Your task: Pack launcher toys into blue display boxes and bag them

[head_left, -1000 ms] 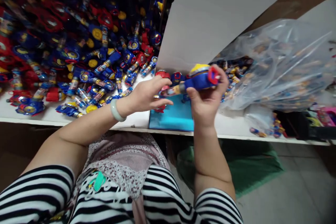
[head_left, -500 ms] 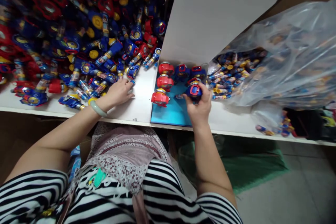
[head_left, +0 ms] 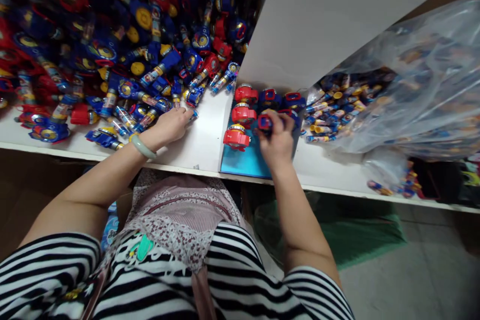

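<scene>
My right hand is closed around a blue and red toy and holds it upright on the blue tray, beside several red and blue toys standing there in rows. My left hand reaches into the edge of a big heap of loose blue, red and yellow toys on the white table. Its fingers curl on a small toy at the heap's edge.
A tilted white cardboard sheet rises behind the tray. A clear plastic bag full of small tube-shaped parts lies to the right. A few loose parts rest near the table's front edge. Below is a green bag on the floor.
A second ago both hands held one toy in the air. My right hand then brought it down onto the tray, while my left hand went left to the heap.
</scene>
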The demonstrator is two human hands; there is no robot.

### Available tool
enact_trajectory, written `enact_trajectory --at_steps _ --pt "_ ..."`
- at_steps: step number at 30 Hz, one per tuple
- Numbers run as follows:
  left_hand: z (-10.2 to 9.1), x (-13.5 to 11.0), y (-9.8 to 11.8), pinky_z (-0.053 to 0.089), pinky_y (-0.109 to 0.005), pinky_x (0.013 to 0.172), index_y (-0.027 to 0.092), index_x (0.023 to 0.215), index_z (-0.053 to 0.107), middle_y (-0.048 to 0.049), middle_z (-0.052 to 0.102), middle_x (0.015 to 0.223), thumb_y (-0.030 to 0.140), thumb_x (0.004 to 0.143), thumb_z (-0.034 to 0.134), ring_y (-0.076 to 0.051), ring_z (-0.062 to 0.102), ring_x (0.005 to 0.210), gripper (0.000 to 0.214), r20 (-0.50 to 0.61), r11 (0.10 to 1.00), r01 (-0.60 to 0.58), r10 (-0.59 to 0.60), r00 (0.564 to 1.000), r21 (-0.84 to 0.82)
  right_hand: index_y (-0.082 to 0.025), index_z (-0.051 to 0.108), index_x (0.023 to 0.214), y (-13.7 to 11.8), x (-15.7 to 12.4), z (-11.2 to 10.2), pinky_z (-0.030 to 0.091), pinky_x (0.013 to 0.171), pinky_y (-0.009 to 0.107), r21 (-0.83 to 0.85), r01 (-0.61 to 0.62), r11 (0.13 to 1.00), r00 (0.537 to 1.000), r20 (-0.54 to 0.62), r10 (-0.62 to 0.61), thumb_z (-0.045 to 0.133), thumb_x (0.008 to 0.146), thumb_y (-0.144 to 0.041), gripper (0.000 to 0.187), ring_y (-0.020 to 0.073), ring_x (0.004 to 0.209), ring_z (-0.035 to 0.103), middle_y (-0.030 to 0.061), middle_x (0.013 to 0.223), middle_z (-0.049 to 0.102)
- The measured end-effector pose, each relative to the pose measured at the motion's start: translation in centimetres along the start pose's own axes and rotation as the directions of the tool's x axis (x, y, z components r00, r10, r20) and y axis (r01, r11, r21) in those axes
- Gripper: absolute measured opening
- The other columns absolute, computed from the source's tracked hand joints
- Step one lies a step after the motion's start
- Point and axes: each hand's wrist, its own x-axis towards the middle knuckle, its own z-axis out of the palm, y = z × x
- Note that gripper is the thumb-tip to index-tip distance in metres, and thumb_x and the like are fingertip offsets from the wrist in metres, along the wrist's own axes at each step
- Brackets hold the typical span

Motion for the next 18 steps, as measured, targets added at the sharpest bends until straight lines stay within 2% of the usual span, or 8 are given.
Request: enact_trajectory --at_steps 2,4,6,8,12,14,16,18 --pt "-0.6 -0.3 -0.9 0.049 -0.045 0.099 0.016 0.131 0.059 -0.0149 0.064 0.12 0.017 0.088 0.049 -0.032 0.061 0.114 0.045 -0.051 0.977 -0.012 0.001 0.999 -0.211 -0.028 0.051 0.141 -0.1 0.0 0.4 0.062 0.067 0.04 -0.037 0.008 0.999 0.999 0.05 -0.006 0.057 0.091 -0.032 0.05 0.0293 0.095 0.07 0.0161 0.134 0.051" --pt "-1.7 -0.9 -1.6 0.05 -0.041 0.098 0.017 0.132 0.058 -0.012 0.064 0.124 0.026 0.085 0.058 -0.027 0.062 0.11 0.048 -0.087 0.853 -0.033 -0.014 0.996 -0.52 -0.028 0.046 0.147 -0.4 0.2 -0.2 0.062 0.065 0.039 -0.068 0.05 0.996 0.998 0.045 -0.047 0.058 0.091 -0.036 0.058 0.0287 0.093 0.07 0.0171 0.142 0.048" --pt "-3.1 -1.6 -1.5 0.053 -0.037 0.089 0.017 0.131 0.059 -0.0107 0.065 0.123 0.034 0.079 0.069 -0.023 0.063 0.1 0.056 -0.071 0.609 -0.038 -0.03 0.997 -0.792 -0.028 0.04 0.151 -1.4 0.4 -1.9 0.062 0.074 0.042 -0.075 0.112 0.991 0.992 -0.044 -0.116 0.062 0.09 -0.043 0.068 0.0301 0.101 0.068 0.0178 0.144 0.048" --pt "-4.4 -2.1 -0.4 0.053 -0.033 0.084 0.017 0.127 0.061 -0.0096 0.067 0.116 0.033 0.071 0.08 -0.02 0.063 0.095 0.062 -0.056 0.333 -0.046 -0.021 0.998 -0.942 -0.029 0.043 0.149 -3.3 0.5 -4.0 0.06 0.088 0.045 -0.041 0.222 0.974 0.961 -0.162 -0.226 0.066 0.09 -0.041 0.065 0.0292 0.108 0.065 0.0149 0.138 0.054" --pt "-6.4 -1.6 3.7 0.051 -0.025 0.078 0.022 0.125 0.06 -0.0025 0.066 0.101 0.025 0.066 0.084 -0.014 0.064 0.087 0.064 -0.16 -0.143 -0.172 -0.095 0.983 -0.975 -0.038 0.047 0.142 -8.9 0.1 -5.5 0.057 0.096 0.039 0.17 0.564 0.808 0.82 -0.229 -0.525 0.069 0.089 -0.025 0.058 0.022 0.112 0.063 0.0066 0.125 0.06" --pt "-7.0 -1.1 5.8 0.049 -0.023 0.074 0.024 0.125 0.057 0.0009 0.064 0.095 0.024 0.07 0.081 -0.011 0.062 0.079 0.059 -0.186 -0.314 -0.231 -0.168 0.968 -0.921 -0.035 0.035 0.15 -11.0 -0.5 -4.2 0.058 0.096 0.043 0.318 0.544 0.777 0.838 -0.253 -0.483 0.074 0.086 -0.034 0.075 0.0268 0.128 0.054 0.0114 0.14 0.049" --pt "-7.1 -0.9 7.8 0.048 -0.022 0.073 0.026 0.125 0.055 0.0029 0.062 0.091 0.023 0.077 0.077 -0.009 0.061 0.076 0.053 -0.204 -0.435 -0.297 -0.249 0.947 -0.85 -0.033 0.019 0.156 -12.0 -1.2 -2.3 0.058 0.096 0.049 0.477 0.401 0.782 0.913 -0.281 -0.296 0.076 0.082 -0.046 0.093 0.0324 0.14 0.043 0.0162 0.152 0.033" --pt "-6.4 -1.0 10.0 0.048 -0.022 0.078 0.028 0.126 0.052 0.0036 0.061 0.093 0.024 0.081 0.074 -0.009 0.062 0.08 0.05 -0.24 -0.506 -0.374 -0.311 0.92 -0.778 -0.036 0.008 0.156 -12.1 -1.7 -0.5 0.06 0.091 0.05 0.631 0.249 0.735 0.959 -0.265 -0.098 0.069 0.086 -0.051 0.093 0.0316 0.134 0.051 0.0163 0.152 0.032"
